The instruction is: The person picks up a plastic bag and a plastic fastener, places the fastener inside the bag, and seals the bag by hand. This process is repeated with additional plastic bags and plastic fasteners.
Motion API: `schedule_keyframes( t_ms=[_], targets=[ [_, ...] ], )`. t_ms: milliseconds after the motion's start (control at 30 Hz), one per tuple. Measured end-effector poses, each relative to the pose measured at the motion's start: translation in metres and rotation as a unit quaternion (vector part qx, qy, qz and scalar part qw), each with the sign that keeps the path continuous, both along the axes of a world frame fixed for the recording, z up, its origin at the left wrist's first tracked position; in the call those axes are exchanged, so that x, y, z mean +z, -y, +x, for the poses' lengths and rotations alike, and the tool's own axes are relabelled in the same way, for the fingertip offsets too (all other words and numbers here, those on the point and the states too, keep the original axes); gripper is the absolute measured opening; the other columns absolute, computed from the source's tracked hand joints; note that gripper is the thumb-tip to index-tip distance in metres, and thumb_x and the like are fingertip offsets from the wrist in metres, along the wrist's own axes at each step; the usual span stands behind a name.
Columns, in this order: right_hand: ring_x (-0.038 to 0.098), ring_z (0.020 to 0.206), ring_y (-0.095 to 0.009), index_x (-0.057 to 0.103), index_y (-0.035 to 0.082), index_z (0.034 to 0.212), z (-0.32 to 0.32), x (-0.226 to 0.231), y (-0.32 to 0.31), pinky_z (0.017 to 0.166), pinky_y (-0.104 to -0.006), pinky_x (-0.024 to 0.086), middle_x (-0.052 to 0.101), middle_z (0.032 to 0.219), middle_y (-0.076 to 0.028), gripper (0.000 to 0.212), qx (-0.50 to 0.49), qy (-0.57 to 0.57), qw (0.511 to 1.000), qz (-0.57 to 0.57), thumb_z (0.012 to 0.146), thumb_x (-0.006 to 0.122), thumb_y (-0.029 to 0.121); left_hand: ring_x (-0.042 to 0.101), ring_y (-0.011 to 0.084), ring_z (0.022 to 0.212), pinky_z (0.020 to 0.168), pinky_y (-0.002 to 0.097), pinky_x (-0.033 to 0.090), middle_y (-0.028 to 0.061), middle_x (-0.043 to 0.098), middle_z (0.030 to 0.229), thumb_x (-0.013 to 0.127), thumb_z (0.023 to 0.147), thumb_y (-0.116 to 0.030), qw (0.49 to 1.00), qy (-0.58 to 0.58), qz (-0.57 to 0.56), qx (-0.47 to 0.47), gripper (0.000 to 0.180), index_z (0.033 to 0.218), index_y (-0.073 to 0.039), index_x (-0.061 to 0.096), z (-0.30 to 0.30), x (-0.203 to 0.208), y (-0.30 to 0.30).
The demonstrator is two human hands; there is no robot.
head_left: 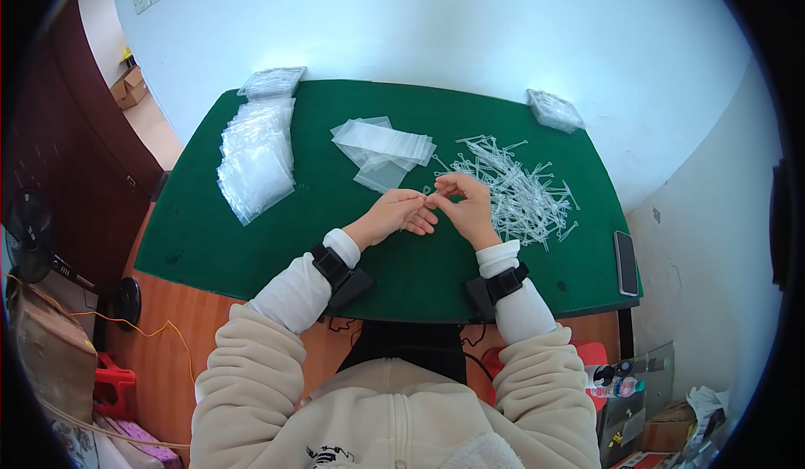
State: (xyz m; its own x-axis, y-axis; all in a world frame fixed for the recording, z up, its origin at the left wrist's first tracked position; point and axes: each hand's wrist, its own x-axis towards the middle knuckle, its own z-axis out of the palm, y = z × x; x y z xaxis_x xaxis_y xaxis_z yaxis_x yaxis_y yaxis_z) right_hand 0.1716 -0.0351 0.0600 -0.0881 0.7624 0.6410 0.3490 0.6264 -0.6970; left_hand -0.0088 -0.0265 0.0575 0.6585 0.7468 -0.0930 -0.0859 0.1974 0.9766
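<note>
Above the middle of the green table my two hands meet, fingertips close together. Between them shows the looped end of a small clear plastic stick (427, 190); the rest of it is hidden by fingers. My left hand (397, 215) is closed round it, fingers bent, palm turned inward. Thumb and fingers of my right hand (466, 208) pinch at the same spot. Just right of that hand spreads a loose heap of clear ring-ended sticks (524, 196). Beyond the hands lie several overlapping clear zip bags (381, 143).
A fanned row of clear bags (257, 163) runs along the left of the green table (251, 255). Bundled clear packs (275, 81) sit at the back left; another pack (554, 111) is at the back right. A phone (625, 263) lies by the right edge.
</note>
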Motion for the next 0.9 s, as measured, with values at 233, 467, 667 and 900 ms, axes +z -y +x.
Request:
schedule_keyframes(
  t_ms=[233,467,667,900],
  targets=[
    [0.066,0.074,-0.015,0.064,0.000,0.096,-0.004,0.000,0.003,0.067,-0.0253,0.054,0.067,0.087,-0.010,0.025,0.010,-0.018,1.000,-0.023,0.072,0.069,-0.001,0.063,0.0183,0.078,0.071,0.0283,0.051,0.0122,0.062,0.089,0.037,0.095,-0.021,0.999,0.016,-0.022,-0.024,0.028,0.104,0.000,0.053,-0.003,0.004,0.002],
    [0.067,0.076,-0.017,0.065,-0.001,0.099,-0.013,0.000,0.005,0.069,-0.0263,0.054,0.067,0.089,-0.013,0.026,0.030,-0.009,0.999,-0.005,0.073,0.066,-0.003,0.061,0.0158,0.076,0.069,0.0281,0.051,0.0101,0.061,0.088,0.037,0.096,-0.022,0.999,0.027,-0.009,-0.021,0.026,0.104,-0.001,0.052,-0.006,-0.002,0.003],
    [0.067,0.077,-0.017,0.065,-0.002,0.099,-0.015,-0.001,0.004,0.069,-0.0266,0.054,0.068,0.089,-0.013,0.026,0.024,-0.028,0.999,-0.020,0.074,0.066,-0.003,0.061,0.0145,0.075,0.069,0.0277,0.051,0.0086,0.061,0.088,0.037,0.097,-0.023,0.999,0.042,-0.020,-0.016,0.026,0.104,-0.003,0.052,-0.009,-0.003,0.002],
    [0.067,0.077,-0.017,0.065,-0.002,0.099,-0.017,-0.002,0.005,0.070,-0.0266,0.054,0.068,0.089,-0.012,0.026,0.024,-0.040,0.999,-0.015,0.073,0.067,-0.003,0.061,0.0148,0.076,0.070,0.0274,0.051,0.0082,0.061,0.086,0.037,0.097,-0.023,0.999,0.032,-0.038,-0.016,0.026,0.102,-0.003,0.053,-0.010,0.003,0.006]
  ],
)
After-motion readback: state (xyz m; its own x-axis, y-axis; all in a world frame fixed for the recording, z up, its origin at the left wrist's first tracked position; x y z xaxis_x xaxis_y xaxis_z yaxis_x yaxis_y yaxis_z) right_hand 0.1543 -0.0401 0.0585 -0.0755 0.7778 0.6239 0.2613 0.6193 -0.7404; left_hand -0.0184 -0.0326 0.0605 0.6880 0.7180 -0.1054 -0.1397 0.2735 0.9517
